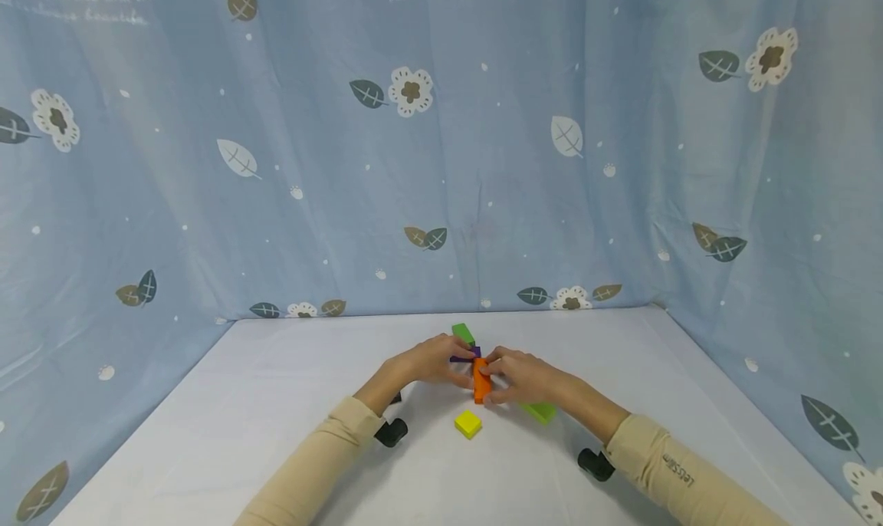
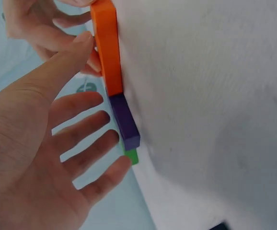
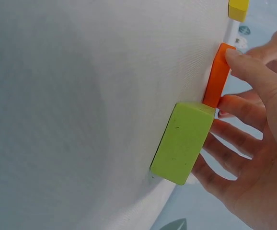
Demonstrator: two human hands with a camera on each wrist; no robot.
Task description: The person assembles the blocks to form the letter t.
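Observation:
An orange block point(image 1: 481, 382) lies lengthwise between the two hands. My right hand point(image 1: 524, 376) pinches it, with the thumb on its near part and the index finger by its far end, as the right wrist view shows. My left hand point(image 1: 436, 359) is at its left side, fingers spread and fairly straight, the thumb beside or touching the orange block. Beyond the orange block lies a purple block point(image 2: 124, 122), partly covered by the left fingers in the head view. A green block point(image 1: 463, 333) sits farther back. Beneath the right hand is a light green block point(image 3: 184, 143).
A yellow block point(image 1: 467, 424) lies nearer to me on the white tabletop point(image 1: 483, 480). By the left wrist, a dark object point(image 1: 395, 397) is mostly hidden. Black wrist cameras point(image 1: 392, 432) hang under both cuffs. A blue patterned curtain point(image 1: 476, 166) surrounds the table.

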